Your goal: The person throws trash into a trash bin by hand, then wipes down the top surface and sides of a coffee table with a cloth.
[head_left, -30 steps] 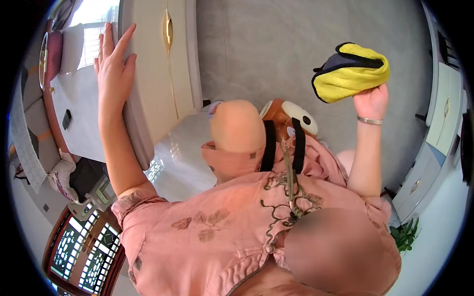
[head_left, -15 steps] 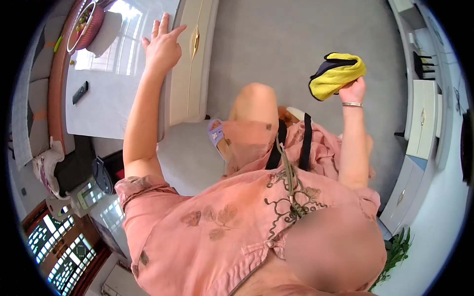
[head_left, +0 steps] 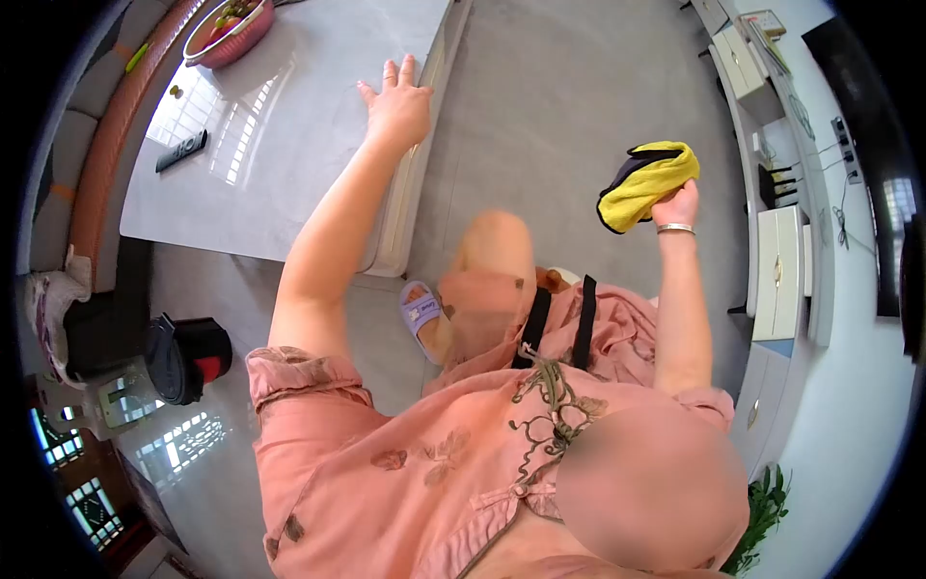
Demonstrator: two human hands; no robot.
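A folded yellow cloth [head_left: 648, 188] with dark edging and a grey side is gripped in my right hand [head_left: 678, 204]. That hand wears a bracelet and is held out above the grey floor, its fingers closed on one end of the cloth. My left hand [head_left: 397, 111] rests with spread fingers at the edge of a glossy light table [head_left: 289, 183], palm down. A ring shows on one of its fingers. On the tabletop lie a dark remote control [head_left: 181, 151] and, farther off, a pink basket [head_left: 234, 48] of fruit.
A bin [head_left: 183, 357] stands near the table's front end. A sofa [head_left: 77, 145] runs along the left. White drawer cabinets [head_left: 776, 261] line the right wall, with a plant [head_left: 762, 516] nearer. My slippered foot [head_left: 422, 314] is on the floor.
The view has shifted, so the table and basket show differently. My left hand stays spread at the table edge. My right hand still holds the cloth, slightly lower in view.
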